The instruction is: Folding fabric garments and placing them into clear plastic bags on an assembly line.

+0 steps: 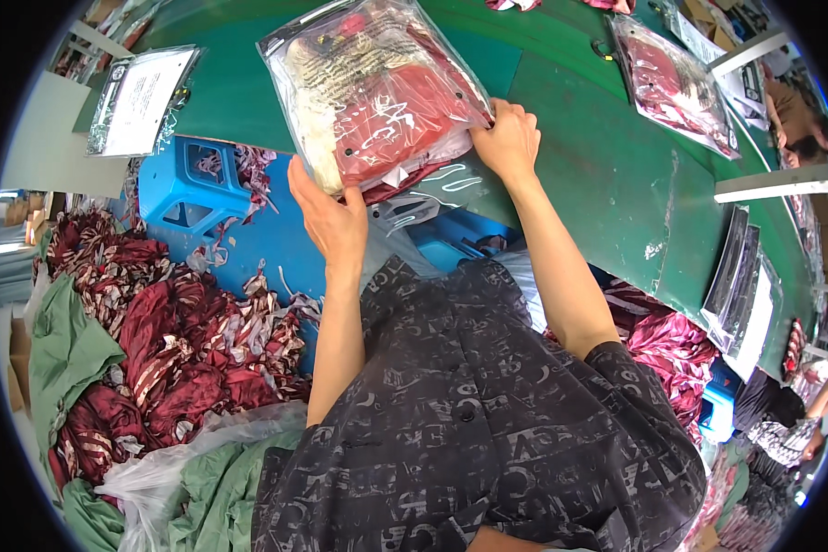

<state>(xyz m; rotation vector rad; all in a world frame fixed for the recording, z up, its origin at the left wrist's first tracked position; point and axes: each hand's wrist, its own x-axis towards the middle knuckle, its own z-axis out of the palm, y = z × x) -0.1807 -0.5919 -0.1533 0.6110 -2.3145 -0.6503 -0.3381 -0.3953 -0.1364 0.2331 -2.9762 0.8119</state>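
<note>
A clear plastic bag with a folded red and cream garment point(391, 110) inside lies tilted at the near edge of the green table, between my two hands. My left hand point(331, 221) grips its lower left corner, with the thumb at the near edge and the fingers along the side. At the lower right side, my right hand point(508, 138) has its fingers closed on the bag's edge. Part of another clear bag point(437, 193) shows beneath the near edge, with dark red cloth beside it. What the undersides of my fingers touch is hidden.
On the green table point(598, 175) lie a flat bag with a white sheet point(138, 101), another bagged garment point(667, 83) and a stack of flat bags point(741, 285). A blue stool point(193, 189) stands left. Dark red cloth point(184, 340) is heaped nearby. Other people point(782, 428) are at right.
</note>
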